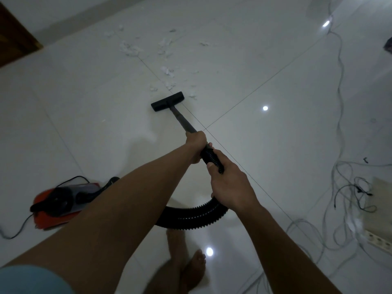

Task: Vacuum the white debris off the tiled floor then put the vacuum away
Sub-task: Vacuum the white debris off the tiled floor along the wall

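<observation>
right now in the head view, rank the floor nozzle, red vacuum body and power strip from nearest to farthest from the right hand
1. Floor nozzle: ahead of the right hand, at the wand's end.
2. Power strip: far right, among cables.
3. Red vacuum body: far left, past the left arm.

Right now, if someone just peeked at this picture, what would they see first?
Probably the two bare arms reaching out from the bottom, with the left hand and right hand both gripping the black vacuum wand in the middle. Next, the white debris scattered on the shiny tiled floor just beyond the black floor nozzle. The red vacuum body sits low on the left, and tangled cables sprawl on the right.
</observation>
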A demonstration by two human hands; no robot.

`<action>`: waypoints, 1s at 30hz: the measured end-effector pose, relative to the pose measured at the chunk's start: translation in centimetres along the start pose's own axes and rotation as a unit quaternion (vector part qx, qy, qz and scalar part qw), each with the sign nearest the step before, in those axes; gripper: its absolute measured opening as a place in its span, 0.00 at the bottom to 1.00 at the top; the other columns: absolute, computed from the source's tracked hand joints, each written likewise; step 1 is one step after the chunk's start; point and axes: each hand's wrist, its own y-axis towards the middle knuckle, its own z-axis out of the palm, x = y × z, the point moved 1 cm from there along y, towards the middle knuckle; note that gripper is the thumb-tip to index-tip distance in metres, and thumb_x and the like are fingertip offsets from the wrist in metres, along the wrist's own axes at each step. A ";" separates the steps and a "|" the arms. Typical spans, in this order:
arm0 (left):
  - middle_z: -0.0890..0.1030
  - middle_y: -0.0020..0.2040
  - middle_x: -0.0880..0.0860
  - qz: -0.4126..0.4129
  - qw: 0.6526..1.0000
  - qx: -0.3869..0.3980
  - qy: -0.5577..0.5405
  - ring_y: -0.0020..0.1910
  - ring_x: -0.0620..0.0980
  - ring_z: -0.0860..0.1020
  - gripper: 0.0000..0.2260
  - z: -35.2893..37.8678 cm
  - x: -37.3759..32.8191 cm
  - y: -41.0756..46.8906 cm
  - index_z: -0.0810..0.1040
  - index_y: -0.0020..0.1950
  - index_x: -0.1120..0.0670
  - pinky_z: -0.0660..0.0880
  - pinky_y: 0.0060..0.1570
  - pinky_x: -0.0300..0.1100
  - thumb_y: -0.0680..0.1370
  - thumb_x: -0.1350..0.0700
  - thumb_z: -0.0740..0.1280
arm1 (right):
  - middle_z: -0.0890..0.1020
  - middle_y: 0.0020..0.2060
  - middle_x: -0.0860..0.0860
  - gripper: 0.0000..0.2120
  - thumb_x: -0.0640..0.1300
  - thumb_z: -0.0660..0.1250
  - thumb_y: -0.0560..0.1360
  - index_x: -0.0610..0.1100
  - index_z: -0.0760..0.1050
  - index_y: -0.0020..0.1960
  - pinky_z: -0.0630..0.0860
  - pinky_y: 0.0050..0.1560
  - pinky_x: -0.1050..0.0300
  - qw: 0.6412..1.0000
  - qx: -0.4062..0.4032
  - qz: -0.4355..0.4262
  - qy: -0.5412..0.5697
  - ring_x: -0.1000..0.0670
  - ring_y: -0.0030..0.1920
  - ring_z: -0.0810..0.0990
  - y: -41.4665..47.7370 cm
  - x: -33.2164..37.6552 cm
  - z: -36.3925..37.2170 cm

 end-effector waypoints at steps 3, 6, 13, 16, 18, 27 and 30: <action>0.76 0.39 0.54 0.006 1.000 0.000 -0.007 0.28 0.46 0.75 0.23 0.1 -1.5 1.3 0.60 0.77 0.53 0.76 0.27 0.38 0.82 0.59 0.57 | 0.82 0.50 0.52 0.23 0.53 0.56 0.85 0.66 0.58 0.77 0.79 0.40 0.58 1.000 0.009 -0.008 -0.002 0.50 0.42 0.84 2.0 0.8 -0.5; 0.76 0.39 0.54 0.010 1.000 -0.009 -0.008 0.28 0.46 0.75 0.25 0.5 -3.4 2.4 0.58 0.79 0.53 0.75 0.26 0.37 0.82 0.60 0.57 | 0.82 0.51 0.51 0.22 0.53 0.56 0.84 0.66 0.59 0.77 0.81 0.43 0.56 1.000 0.012 -0.008 0.002 0.48 0.43 0.84 4.0 1.9 -1.2; 0.75 0.41 0.55 0.008 0.999 -0.022 -0.030 0.29 0.47 0.75 0.25 0.1 -8.1 5.9 0.58 0.79 0.52 0.75 0.24 0.36 0.82 0.61 0.56 | 0.81 0.54 0.51 0.23 0.53 0.56 0.85 0.65 0.57 0.78 0.82 0.49 0.52 0.999 0.037 -0.018 -0.004 0.47 0.45 0.84 8.9 5.4 -1.4; 0.74 0.41 0.55 0.009 0.999 -0.020 -0.033 0.30 0.47 0.75 0.25 -0.2 -10.0 7.0 0.57 0.80 0.52 0.74 0.24 0.36 0.82 0.61 0.55 | 0.81 0.55 0.51 0.23 0.54 0.56 0.85 0.65 0.57 0.78 0.83 0.50 0.50 0.999 0.049 -0.010 -0.007 0.46 0.45 0.84 10.7 6.8 -1.4; 0.74 0.41 0.56 0.013 0.999 -0.022 -0.032 0.30 0.48 0.75 0.25 -0.3 -11.1 7.8 0.56 0.80 0.53 0.74 0.23 0.36 0.82 0.61 0.55 | 0.81 0.55 0.52 0.23 0.54 0.56 0.85 0.64 0.57 0.78 0.83 0.51 0.48 0.998 0.057 -0.010 -0.010 0.46 0.45 0.84 11.9 7.9 -1.5; 0.75 0.34 0.55 0.009 0.999 -0.031 -0.032 0.24 0.46 0.74 0.24 -1.4 -17.2 12.1 0.58 0.79 0.53 0.75 0.26 0.37 0.82 0.60 0.56 | 0.81 0.51 0.51 0.23 0.54 0.56 0.84 0.65 0.57 0.78 0.83 0.53 0.45 0.997 0.074 -0.017 -0.009 0.45 0.46 0.84 17.8 12.6 -1.6; 0.75 0.35 0.55 0.010 0.999 -0.036 -0.029 0.22 0.46 0.74 0.25 -2.0 -19.2 13.9 0.58 0.79 0.52 0.75 0.25 0.37 0.82 0.60 0.56 | 0.81 0.50 0.52 0.23 0.54 0.56 0.84 0.67 0.58 0.77 0.82 0.54 0.44 0.997 0.077 -0.016 -0.006 0.45 0.47 0.84 20.1 13.9 -1.1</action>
